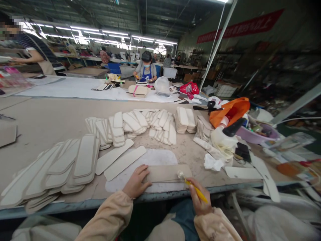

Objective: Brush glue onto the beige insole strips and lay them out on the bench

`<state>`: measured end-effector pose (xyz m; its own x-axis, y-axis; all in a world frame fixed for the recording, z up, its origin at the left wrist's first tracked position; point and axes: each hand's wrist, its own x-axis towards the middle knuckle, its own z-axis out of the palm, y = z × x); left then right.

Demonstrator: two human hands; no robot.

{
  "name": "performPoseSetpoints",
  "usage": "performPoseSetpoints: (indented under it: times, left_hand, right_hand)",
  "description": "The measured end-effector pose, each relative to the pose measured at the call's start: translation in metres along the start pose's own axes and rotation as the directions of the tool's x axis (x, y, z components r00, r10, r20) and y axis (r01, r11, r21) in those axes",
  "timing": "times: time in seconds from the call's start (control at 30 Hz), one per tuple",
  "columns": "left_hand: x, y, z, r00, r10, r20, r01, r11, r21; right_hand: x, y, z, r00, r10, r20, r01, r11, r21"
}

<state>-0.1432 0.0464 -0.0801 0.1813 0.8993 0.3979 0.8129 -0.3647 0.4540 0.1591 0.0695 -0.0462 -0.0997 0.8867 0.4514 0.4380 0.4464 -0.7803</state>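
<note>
A beige strip (pixel 165 172) with rounded corners lies on a white sheet (pixel 160 156) near the table's front edge. My left hand (pixel 138 180) rests on its left end, fingers laid over it and thumb apart. My right hand (pixel 200 197) is closed around the yellow handle of a brush (pixel 198 191). The brush's whitish, clotted head is at the right part of the strip; whether it touches is hard to tell. Left of the sheet, two loose cream strips (pixel 125 163) lie slanted, one overlapping the sheet.
Fanned stacks of cream strips (pixel 85 155) cover the left, with more stacks (pixel 163 125) behind. At right are an orange bag (pixel 230 112), a purple basin (pixel 260 132), crumpled white paper (pixel 213 162) and a clear bottle (pixel 296 140). A co-worker (pixel 146 70) sits opposite; another person (pixel 37 50) stands at left.
</note>
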Motion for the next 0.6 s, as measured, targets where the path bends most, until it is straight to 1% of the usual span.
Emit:
performPoseSetpoints:
  times: [0.07,0.13,0.23,0.3,0.4,0.47,0.53,0.6]
  left_hand:
    - [0.001,0.001,-0.003,0.999,0.019,-0.042,-0.021,0.999,-0.043]
    - [0.001,0.003,-0.004,0.997,0.05,-0.052,-0.054,0.996,-0.073]
    - [0.001,0.008,-0.005,0.996,0.079,-0.045,-0.083,0.994,-0.073]
    - [0.001,0.009,-0.005,0.995,0.091,-0.045,-0.094,0.994,-0.061]
    - [0.001,0.009,-0.004,0.992,0.114,-0.046,-0.116,0.993,-0.039]
    - [0.0,0.008,-0.004,0.992,0.121,-0.043,-0.122,0.992,-0.019]
    - [0.0,0.008,-0.003,0.992,0.121,-0.032,-0.121,0.993,-0.002]
    - [-0.001,0.008,-0.003,0.993,0.119,-0.017,-0.119,0.993,0.01]
  right_hand:
    - [0.004,-0.013,0.01,1.0,0.023,0.005,-0.024,0.997,0.072]
    - [0.009,-0.025,0.023,0.995,0.089,0.041,-0.094,0.987,0.131]
    - [0.02,-0.038,0.05,0.967,0.215,0.138,-0.241,0.946,0.216]
    - [0.026,-0.042,0.068,0.942,0.264,0.209,-0.314,0.913,0.262]
    - [0.03,-0.042,0.093,0.896,0.324,0.304,-0.411,0.864,0.29]
    - [0.03,-0.039,0.103,0.863,0.379,0.334,-0.473,0.838,0.273]
    - [0.031,-0.034,0.106,0.836,0.431,0.338,-0.52,0.819,0.242]
    - [0.033,-0.026,0.102,0.818,0.477,0.32,-0.555,0.8,0.226]
